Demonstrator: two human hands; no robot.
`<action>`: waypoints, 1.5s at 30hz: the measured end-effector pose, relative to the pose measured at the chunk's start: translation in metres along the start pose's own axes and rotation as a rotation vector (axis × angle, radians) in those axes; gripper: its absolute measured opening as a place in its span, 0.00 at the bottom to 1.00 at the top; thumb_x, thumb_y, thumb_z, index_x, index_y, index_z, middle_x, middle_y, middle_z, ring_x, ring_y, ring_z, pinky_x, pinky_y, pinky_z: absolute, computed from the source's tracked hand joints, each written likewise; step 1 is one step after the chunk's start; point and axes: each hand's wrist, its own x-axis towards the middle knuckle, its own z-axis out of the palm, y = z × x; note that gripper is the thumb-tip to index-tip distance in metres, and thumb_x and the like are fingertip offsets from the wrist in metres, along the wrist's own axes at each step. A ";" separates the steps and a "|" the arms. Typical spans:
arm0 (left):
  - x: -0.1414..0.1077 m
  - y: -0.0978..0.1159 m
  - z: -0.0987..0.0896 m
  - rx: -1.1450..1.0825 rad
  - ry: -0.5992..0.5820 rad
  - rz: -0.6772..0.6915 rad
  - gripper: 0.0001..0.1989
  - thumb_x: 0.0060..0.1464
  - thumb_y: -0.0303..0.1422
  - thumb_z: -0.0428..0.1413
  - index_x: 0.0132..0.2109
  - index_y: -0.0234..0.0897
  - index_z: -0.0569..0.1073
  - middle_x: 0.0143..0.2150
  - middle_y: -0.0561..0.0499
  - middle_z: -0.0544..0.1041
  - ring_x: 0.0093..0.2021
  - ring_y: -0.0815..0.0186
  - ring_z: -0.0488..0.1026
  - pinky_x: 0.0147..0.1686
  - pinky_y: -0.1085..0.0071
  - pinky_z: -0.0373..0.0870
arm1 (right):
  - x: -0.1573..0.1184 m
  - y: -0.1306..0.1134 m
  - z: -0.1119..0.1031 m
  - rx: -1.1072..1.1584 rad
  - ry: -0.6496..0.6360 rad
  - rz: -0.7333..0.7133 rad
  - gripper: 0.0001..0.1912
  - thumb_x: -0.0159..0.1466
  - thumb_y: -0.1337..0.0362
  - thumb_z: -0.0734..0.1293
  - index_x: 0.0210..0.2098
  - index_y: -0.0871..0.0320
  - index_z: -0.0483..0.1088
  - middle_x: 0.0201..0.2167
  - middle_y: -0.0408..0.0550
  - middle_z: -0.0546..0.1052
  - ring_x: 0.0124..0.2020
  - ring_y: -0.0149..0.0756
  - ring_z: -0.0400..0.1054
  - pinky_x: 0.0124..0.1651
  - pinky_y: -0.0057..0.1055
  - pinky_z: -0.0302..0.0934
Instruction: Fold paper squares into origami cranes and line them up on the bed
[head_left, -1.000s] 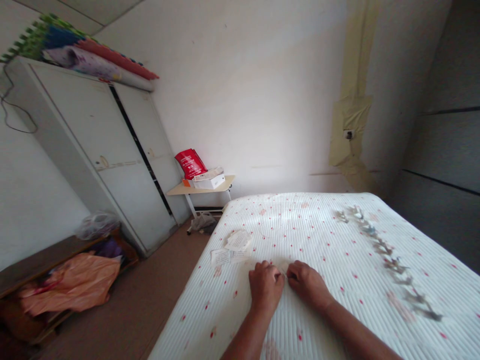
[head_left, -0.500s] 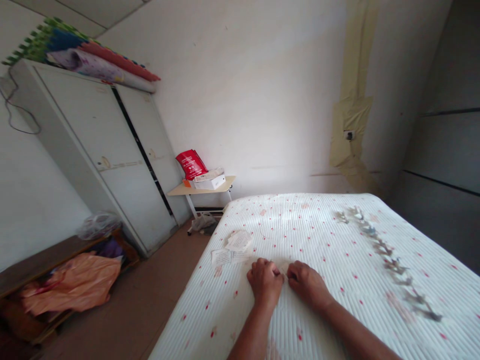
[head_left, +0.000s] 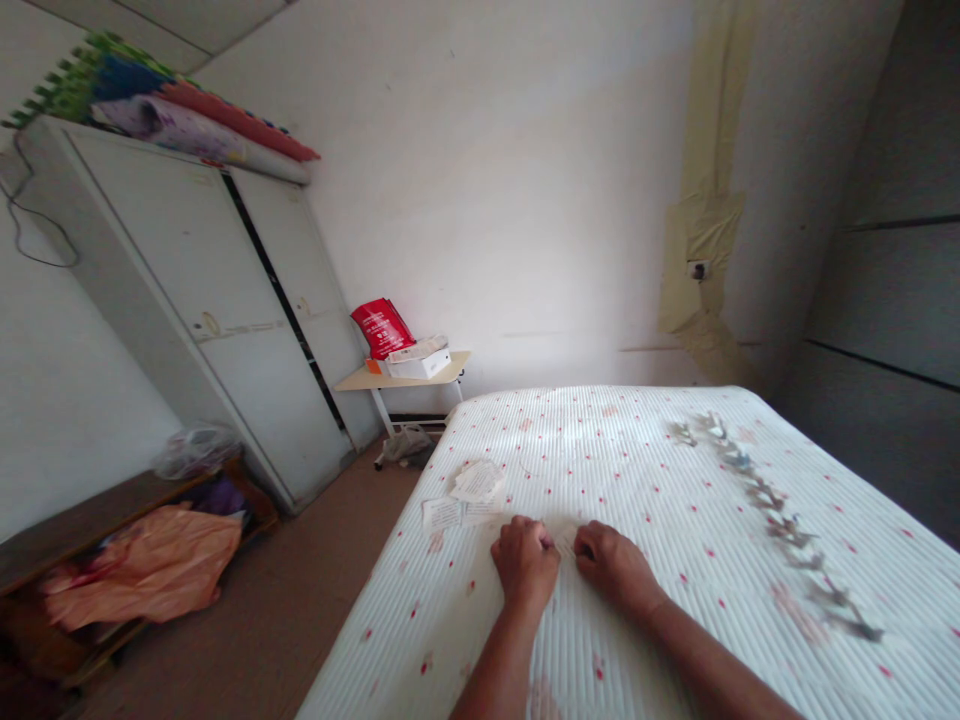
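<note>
My left hand [head_left: 527, 562] is closed, its fingers curled low over the patterned bed cover [head_left: 465, 650]. Beside it on the right, my right hand [head_left: 616, 566] is closed too, thumb and fingers pinched. A small pale piece of paper [head_left: 568, 538] shows faintly in the narrow gap between the hands; most of it is hidden by the fingers. Just beyond my left hand lie several printed paper pieces [head_left: 478, 482], flat and partly overlapping. Along the right side of the bed runs a row of small folded paper shapes [head_left: 766, 492], blurred, with pointed ends.
Past the bed's far left corner stands a small table [head_left: 352, 381] with a red bag [head_left: 382, 328] and a white box [head_left: 420, 364]. A grey cabinet [head_left: 187, 290] and a low wooden bench [head_left: 97, 505] with orange cloth [head_left: 154, 565] are at the left.
My left hand has shifted slightly left, widening the gap between the hands. My right hand stays nearly where it was. The paper pieces and folded shapes have not moved.
</note>
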 end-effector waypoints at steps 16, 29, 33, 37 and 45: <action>0.001 -0.004 -0.003 0.041 -0.002 -0.035 0.07 0.49 0.29 0.51 0.33 0.40 0.74 0.39 0.51 0.73 0.43 0.63 0.66 0.39 0.69 0.58 | 0.000 -0.001 -0.002 0.008 -0.017 0.009 0.08 0.52 0.73 0.58 0.26 0.59 0.68 0.29 0.46 0.71 0.30 0.30 0.64 0.32 0.24 0.49; 0.004 -0.010 0.000 0.045 0.029 -0.033 0.06 0.47 0.27 0.51 0.29 0.39 0.73 0.36 0.52 0.73 0.40 0.64 0.67 0.37 0.70 0.58 | 0.000 -0.001 -0.001 -0.003 -0.013 0.016 0.08 0.53 0.73 0.58 0.27 0.59 0.68 0.29 0.46 0.72 0.30 0.30 0.64 0.31 0.24 0.49; 0.005 -0.010 0.000 0.061 0.020 -0.057 0.06 0.47 0.27 0.51 0.29 0.39 0.73 0.36 0.52 0.73 0.40 0.65 0.66 0.37 0.70 0.58 | 0.001 0.000 -0.001 -0.022 -0.004 0.013 0.08 0.53 0.73 0.58 0.27 0.59 0.68 0.28 0.45 0.72 0.30 0.30 0.64 0.31 0.24 0.48; 0.005 -0.011 -0.002 0.063 0.011 -0.051 0.05 0.47 0.26 0.52 0.29 0.38 0.72 0.36 0.52 0.72 0.40 0.65 0.66 0.37 0.71 0.58 | 0.001 -0.001 -0.001 -0.016 -0.013 0.015 0.08 0.53 0.73 0.58 0.27 0.59 0.68 0.28 0.46 0.72 0.30 0.30 0.64 0.31 0.24 0.49; 0.003 -0.013 -0.003 0.035 0.022 -0.019 0.05 0.47 0.25 0.51 0.29 0.37 0.71 0.35 0.52 0.72 0.39 0.65 0.66 0.38 0.71 0.59 | 0.001 -0.001 -0.001 -0.016 -0.015 0.027 0.08 0.53 0.72 0.59 0.27 0.59 0.68 0.29 0.46 0.72 0.30 0.30 0.64 0.31 0.24 0.49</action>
